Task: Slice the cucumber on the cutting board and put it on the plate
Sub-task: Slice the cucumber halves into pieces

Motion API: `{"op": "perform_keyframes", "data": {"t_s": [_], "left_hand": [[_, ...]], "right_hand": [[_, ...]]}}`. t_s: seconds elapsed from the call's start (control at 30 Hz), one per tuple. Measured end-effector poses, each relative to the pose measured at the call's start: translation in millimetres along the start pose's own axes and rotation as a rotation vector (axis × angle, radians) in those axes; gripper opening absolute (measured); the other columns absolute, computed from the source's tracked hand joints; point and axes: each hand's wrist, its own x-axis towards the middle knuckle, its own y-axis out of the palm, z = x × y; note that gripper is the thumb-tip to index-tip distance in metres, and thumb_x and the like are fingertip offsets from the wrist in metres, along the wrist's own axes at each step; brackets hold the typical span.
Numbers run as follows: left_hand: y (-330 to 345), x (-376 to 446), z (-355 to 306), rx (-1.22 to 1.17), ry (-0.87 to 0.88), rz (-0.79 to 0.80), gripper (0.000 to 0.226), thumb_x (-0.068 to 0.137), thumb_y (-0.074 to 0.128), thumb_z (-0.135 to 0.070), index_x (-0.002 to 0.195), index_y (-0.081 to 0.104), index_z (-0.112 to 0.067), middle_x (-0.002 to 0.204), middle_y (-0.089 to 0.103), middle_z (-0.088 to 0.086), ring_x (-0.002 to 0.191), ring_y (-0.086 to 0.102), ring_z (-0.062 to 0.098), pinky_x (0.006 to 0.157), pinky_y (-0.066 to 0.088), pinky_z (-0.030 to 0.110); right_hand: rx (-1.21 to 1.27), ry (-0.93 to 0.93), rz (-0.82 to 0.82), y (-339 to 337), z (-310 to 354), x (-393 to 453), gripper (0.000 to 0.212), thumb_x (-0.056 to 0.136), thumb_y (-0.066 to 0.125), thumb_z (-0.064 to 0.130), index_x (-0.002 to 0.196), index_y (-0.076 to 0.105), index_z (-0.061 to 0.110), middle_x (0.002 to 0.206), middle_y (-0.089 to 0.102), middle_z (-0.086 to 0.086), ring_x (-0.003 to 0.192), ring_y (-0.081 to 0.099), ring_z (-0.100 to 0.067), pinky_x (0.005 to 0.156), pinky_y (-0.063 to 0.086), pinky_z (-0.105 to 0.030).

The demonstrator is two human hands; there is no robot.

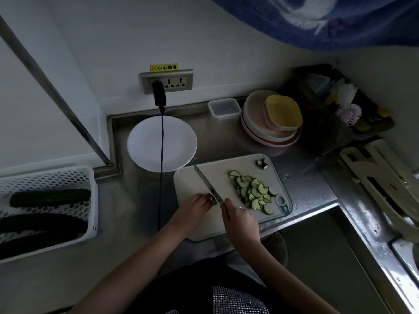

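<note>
Cutting board (210, 177): white, on the steel desk (301, 184), set at the front edge within easy reach. Cucumber stub (212, 198): last short piece, on the board's near left part, pinched under the curled fingertips of the left hand (196, 206), which steadies it against the blade. Knife (207, 185): gripped by the handle in the right hand (239, 219), fingers wrapped round it; blade runs away toward the board's far left corner and sits right against the stub, apparently for one of the final cuts. Slices (254, 191): a loose heap of half-rounds on the board's right side, kept clear of the cutting spot. Cut end (262, 164): small, dark, at the board's far right corner, likely discarded. Plate (162, 143): white, bare, just beyond the board's far left corner, near enough for transfer; a black cable (161, 155) hangs across it from the wall socket (166, 81). Basket (48, 200): white, left, holding more dark cucumbers. Judgement: slicing is nearly done, plating not begun.
</note>
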Motion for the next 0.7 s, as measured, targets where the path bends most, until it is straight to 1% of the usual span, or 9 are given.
{"op": "perform_keyframes", "data": {"t_s": [0.07, 0.13, 0.17, 0.3, 0.43, 0.53, 0.6, 0.63, 0.7], "left_hand": [[-1.4, -0.9, -0.6, -0.034, -0.021, 0.004, 0.049, 0.052, 0.084, 0.002, 0.099, 0.072, -0.005, 0.092, 0.066, 0.009, 0.087, 0.057, 0.022, 0.066, 0.054, 0.027], [-3.7, -1.4, 0.0, -0.055, -0.017, 0.009, 0.037, 0.068, 0.066, 0.001, 0.103, 0.070, -0.006, 0.094, 0.065, 0.008, 0.090, 0.050, 0.019, 0.066, 0.056, 0.027], [-4.6, -1.5, 0.5, -0.053, -0.023, 0.021, 0.035, 0.069, 0.061, 0.000, 0.103, 0.069, -0.007, 0.094, 0.065, 0.007, 0.090, 0.049, 0.019, 0.067, 0.055, 0.026], [-5.8, -0.8, 0.4, -0.101, -0.076, 0.079, 0.044, 0.060, 0.077, 0.007, 0.101, 0.069, -0.006, 0.092, 0.063, 0.007, 0.090, 0.048, 0.019, 0.066, 0.056, 0.028], [-6.0, -1.5, 0.3, -0.115, -0.081, 0.083, 0.045, 0.060, 0.076, 0.009, 0.102, 0.068, -0.006, 0.093, 0.063, 0.008, 0.088, 0.059, 0.025, 0.063, 0.056, 0.028], [-5.5, -1.6, 0.9, -0.098, -0.071, 0.062, 0.033, 0.073, 0.056, 0.000, 0.103, 0.068, -0.007, 0.097, 0.064, 0.008, 0.094, 0.050, 0.021, 0.066, 0.056, 0.030], [-8.8, 0.4, 0.1, -0.055, -0.050, 0.045, 0.032, 0.073, 0.048, -0.006, 0.095, 0.071, -0.008, 0.094, 0.066, 0.007, 0.091, 0.048, 0.018, 0.063, 0.055, 0.027], [-11.8, 1.5, -1.6, -0.048, -0.044, 0.056, 0.027, 0.069, 0.057, -0.004, 0.092, 0.071, -0.008, 0.092, 0.066, 0.007, 0.088, 0.053, 0.019, 0.061, 0.055, 0.026], [-14.0, 2.4, -4.2, -0.056, -0.041, 0.067, 0.043, 0.049, 0.080, 0.005, 0.089, 0.071, -0.008, 0.090, 0.067, 0.007, 0.080, 0.063, 0.023, 0.059, 0.055, 0.027]], "right_hand": [[-0.050, -0.004, 0.041, 3.7, 0.8, -1.2, 0.023, 0.101, 0.031, 0.038, 0.105, 0.042, 0.018, 0.089, 0.064, -0.014, 0.081, 0.063, -0.036, 0.059, 0.042, -0.035], [-0.093, -0.002, 0.076, 7.5, -0.3, -1.9, 0.024, 0.102, 0.030, 0.037, 0.109, 0.041, 0.017, 0.093, 0.065, -0.014, 0.084, 0.063, -0.036, 0.062, 0.043, -0.036], [-0.107, 0.000, 0.086, 8.8, -1.1, -2.2, 0.024, 0.102, 0.030, 0.037, 0.110, 0.041, 0.017, 0.095, 0.065, -0.015, 0.085, 0.063, -0.036, 0.064, 0.045, -0.037], [-0.157, -0.023, 0.098, 7.8, -2.8, -0.5, 0.023, 0.103, 0.030, 0.034, 0.113, 0.041, 0.016, 0.096, 0.066, -0.014, 0.087, 0.064, -0.035, 0.066, 0.048, -0.038], [-0.154, -0.037, 0.102, 7.0, -3.3, 0.7, 0.022, 0.103, 0.032, 0.033, 0.112, 0.041, 0.016, 0.094, 0.066, -0.015, 0.087, 0.064, -0.036, 0.064, 0.045, -0.037], [-0.128, -0.012, 0.143, 9.9, -5.4, 2.7, 0.022, 0.102, 0.033, 0.032, 0.112, 0.042, 0.014, 0.096, 0.065, -0.017, 0.088, 0.063, -0.037, 0.063, 0.041, -0.036], [-0.081, 0.029, 0.179, 11.6, -7.4, 4.8, 0.020, 0.102, 0.034, 0.031, 0.109, 0.042, 0.014, 0.098, 0.065, -0.019, 0.089, 0.062, -0.038, 0.065, 0.043, -0.037], [-0.067, 0.043, 0.194, 12.3, -8.3, 5.4, 0.018, 0.102, 0.034, 0.030, 0.108, 0.041, 0.015, 0.098, 0.065, -0.019, 0.089, 0.062, -0.038, 0.067, 0.046, -0.039], [-0.058, 0.058, 0.201, 12.8, -8.6, 4.5, 0.016, 0.101, 0.034, 0.029, 0.107, 0.040, 0.016, 0.097, 0.064, -0.018, 0.088, 0.062, -0.037, 0.068, 0.048, -0.041]]}}
